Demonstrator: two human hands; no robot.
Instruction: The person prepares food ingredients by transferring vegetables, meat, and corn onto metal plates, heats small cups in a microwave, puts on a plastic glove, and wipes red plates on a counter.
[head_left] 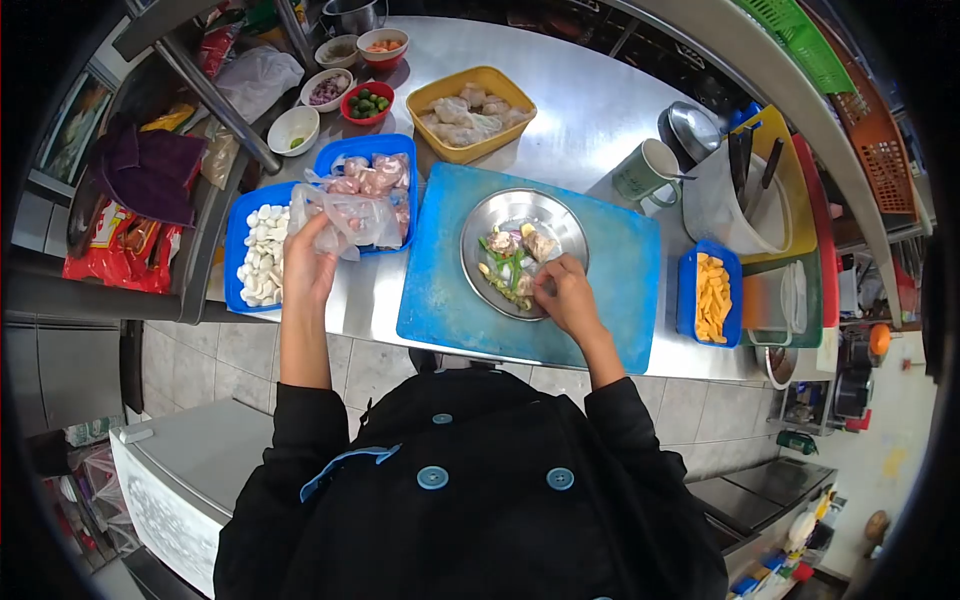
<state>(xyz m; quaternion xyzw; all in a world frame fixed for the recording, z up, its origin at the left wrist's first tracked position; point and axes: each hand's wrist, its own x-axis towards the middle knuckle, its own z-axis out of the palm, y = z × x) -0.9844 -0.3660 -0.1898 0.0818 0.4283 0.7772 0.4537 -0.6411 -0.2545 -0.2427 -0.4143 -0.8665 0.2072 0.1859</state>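
Observation:
My left hand (312, 255) grips a thin clear plastic bag (350, 222) over the edge where two blue containers meet. One blue container (236, 215) holds white pieces that look like mushrooms or garlic; the other holds pink raw meat (372, 180), partly covered by the bag. My right hand (566, 297) is at the right rim of a round metal bowl (470, 215), fingers pinched together; what they hold, if anything, is hidden. Inside the bowl lie meat chunks (538, 245), green strips (512, 262) and pale bits. Beneath the bowl is a blue cutting board (435, 300).
A yellow container (465, 152) of bagged pieces stands behind the board. Small bowls, one with green limes (368, 103), cluster at the back left. To the right are a green mug (642, 175), a blue basket of yellow strips (712, 300) and a white tub with knives (720, 205).

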